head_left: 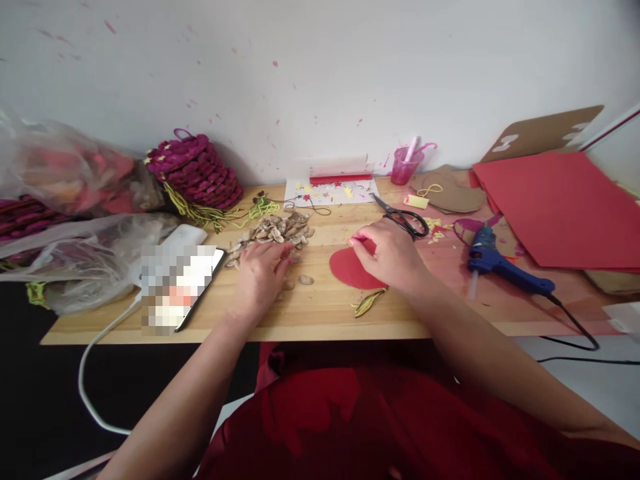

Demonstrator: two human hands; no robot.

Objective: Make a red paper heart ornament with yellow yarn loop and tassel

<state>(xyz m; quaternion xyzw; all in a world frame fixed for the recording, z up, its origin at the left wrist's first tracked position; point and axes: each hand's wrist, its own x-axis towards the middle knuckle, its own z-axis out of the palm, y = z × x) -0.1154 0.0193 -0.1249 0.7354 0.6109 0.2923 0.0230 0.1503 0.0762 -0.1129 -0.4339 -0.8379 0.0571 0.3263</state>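
Note:
My left hand (pixel 261 279) rests at the near side of a pile of pale brown shells (pixel 280 229), its fingers bent over some of them; what they hold, if anything, is hidden. Above the red rounded piece (pixel 350 270) is my right hand (pixel 389 253), thumb and forefinger pinched together; anything between them is too small to name. A yellow and black tassel (pixel 369 303) lies at the lower edge of the red piece. One loose shell (pixel 305 280) sits between the hands. Black-handled scissors (pixel 406 221) lie just beyond my right hand.
A phone (pixel 200 293), white power bank (pixel 184 240) and plastic bags are at the left. Behind stand a purple woven piece (pixel 205 173), star stickers (pixel 330 192) and a pink cup (pixel 403 167). A blue glue gun (pixel 505 265) and red sheets (pixel 565 207) lie right.

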